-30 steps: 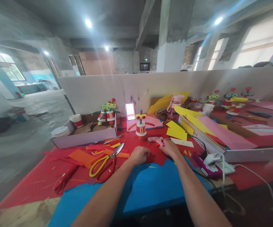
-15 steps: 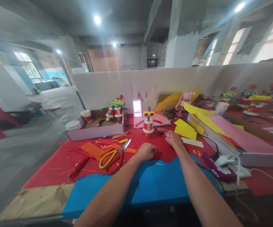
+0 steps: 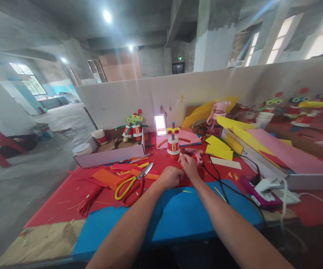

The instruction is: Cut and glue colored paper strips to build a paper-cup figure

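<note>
My left hand (image 3: 171, 177) is closed, low over the red table top, and its fingers curl inward so that anything in them is hidden. Close by on its right, my right hand (image 3: 188, 166) has its fingers pinched together; what they hold, if anything, is too small to make out. Just beyond both hands stands a paper-cup robot figure (image 3: 173, 146) with yellow eyes and springy folded-paper arms. A pink hot glue gun (image 3: 197, 155) lies right behind my right hand, its dark cord running toward me. Scissors (image 3: 135, 185) with yellow and red handles lie left of my left hand.
Orange paper scraps (image 3: 109, 178) lie left. Two finished figures (image 3: 134, 126) stand by a low white box (image 3: 111, 156) holding cups. Yellow paper (image 3: 219, 148), a purple power strip (image 3: 258, 193) and a paper-filled box (image 3: 311, 181) are right. Blue sheet (image 3: 175, 216) covers the front edge.
My right hand has let go of the pink glue gun, which now lies on the table, and has moved left beside my left hand. The left hand stays nearly in place. The view shifts slightly.
</note>
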Demonstrator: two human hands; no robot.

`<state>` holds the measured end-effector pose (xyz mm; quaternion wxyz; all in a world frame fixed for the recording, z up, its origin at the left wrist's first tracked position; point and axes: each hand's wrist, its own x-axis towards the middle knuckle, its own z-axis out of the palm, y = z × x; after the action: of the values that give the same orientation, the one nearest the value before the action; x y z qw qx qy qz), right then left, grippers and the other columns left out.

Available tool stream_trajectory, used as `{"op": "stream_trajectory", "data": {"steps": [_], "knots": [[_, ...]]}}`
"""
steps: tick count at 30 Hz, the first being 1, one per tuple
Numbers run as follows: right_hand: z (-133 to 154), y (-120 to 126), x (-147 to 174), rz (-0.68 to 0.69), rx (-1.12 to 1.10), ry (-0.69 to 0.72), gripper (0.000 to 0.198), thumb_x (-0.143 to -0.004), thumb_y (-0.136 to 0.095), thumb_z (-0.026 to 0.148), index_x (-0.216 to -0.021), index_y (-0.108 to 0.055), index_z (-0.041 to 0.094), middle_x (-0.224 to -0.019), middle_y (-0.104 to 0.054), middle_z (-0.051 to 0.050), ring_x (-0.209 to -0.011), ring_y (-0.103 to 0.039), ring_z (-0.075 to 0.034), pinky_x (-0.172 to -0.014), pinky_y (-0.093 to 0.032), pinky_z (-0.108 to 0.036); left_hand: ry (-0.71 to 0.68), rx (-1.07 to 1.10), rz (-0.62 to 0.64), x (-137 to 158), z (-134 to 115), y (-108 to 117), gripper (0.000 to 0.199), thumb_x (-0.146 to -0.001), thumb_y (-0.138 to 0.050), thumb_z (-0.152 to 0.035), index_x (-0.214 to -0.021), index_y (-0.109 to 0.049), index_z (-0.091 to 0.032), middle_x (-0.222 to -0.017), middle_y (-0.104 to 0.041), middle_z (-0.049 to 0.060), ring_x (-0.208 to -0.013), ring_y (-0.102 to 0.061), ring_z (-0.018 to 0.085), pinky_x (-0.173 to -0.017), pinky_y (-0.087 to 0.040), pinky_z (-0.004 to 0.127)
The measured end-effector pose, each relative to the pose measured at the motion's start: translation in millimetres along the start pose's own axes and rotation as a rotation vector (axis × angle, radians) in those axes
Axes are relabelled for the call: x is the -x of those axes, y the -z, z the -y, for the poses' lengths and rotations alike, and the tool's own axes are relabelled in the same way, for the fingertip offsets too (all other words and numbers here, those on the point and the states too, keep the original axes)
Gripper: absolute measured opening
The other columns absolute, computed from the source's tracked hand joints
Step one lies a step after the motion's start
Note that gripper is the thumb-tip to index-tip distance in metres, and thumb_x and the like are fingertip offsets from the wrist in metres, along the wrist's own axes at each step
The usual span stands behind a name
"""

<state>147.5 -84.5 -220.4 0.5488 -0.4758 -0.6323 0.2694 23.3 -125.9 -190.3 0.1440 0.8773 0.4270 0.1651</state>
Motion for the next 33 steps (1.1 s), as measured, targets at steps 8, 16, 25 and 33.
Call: {"op": "stream_trajectory", "data": {"steps": [8,16,25,33], "knots": [[5,-4,1,0.067,0.095,0.081,0.042,-0.091,-0.040,0.044,-0.060,-0.054,0.020,-0.057,-0.061,-0.001,-0.055,-0.054,-0.015,-0.055,-0.031,-0.025,0.185,0.058,-0.082,22,38,94,0.023,-0.068,-0.046,-0.010,-0.076,-0.067,-0.015,-0.072,-0.067,0.000,-0.068,-0.058,0.012,-0.066,-0.043,0.021],[3,-6,-2,0.104,0.137,0.101,0.040,-0.091,-0.040,0.041,-0.062,-0.056,0.019,-0.058,-0.062,-0.001,-0.056,-0.056,-0.014,-0.055,-0.030,-0.024,0.343,0.047,-0.064,22,72,86,0.020,-0.070,-0.053,-0.022,-0.075,-0.070,-0.014,-0.071,-0.069,0.001,-0.068,-0.059,0.014,-0.065,-0.042,0.022],[-2,-9,-3,0.147,0.152,0.070,0.039,-0.090,-0.042,0.040,-0.060,-0.058,0.018,-0.059,-0.063,-0.003,-0.058,-0.057,-0.015,-0.056,-0.030,-0.025,0.269,0.125,0.335,42,71,89,0.020,-0.066,-0.067,-0.027,-0.083,-0.076,-0.021,-0.078,-0.071,0.000,-0.070,-0.058,0.014,-0.063,-0.039,0.021],[0,-7,-2,0.174,0.138,0.053,0.038,-0.089,-0.044,0.040,-0.061,-0.059,0.019,-0.058,-0.063,-0.003,-0.055,-0.055,-0.015,-0.053,-0.030,-0.025,0.346,0.249,0.131,48,83,88,0.008,-0.064,-0.065,-0.023,-0.068,-0.066,-0.017,-0.066,-0.062,-0.001,-0.063,-0.054,0.013,-0.059,-0.039,0.021]]}}
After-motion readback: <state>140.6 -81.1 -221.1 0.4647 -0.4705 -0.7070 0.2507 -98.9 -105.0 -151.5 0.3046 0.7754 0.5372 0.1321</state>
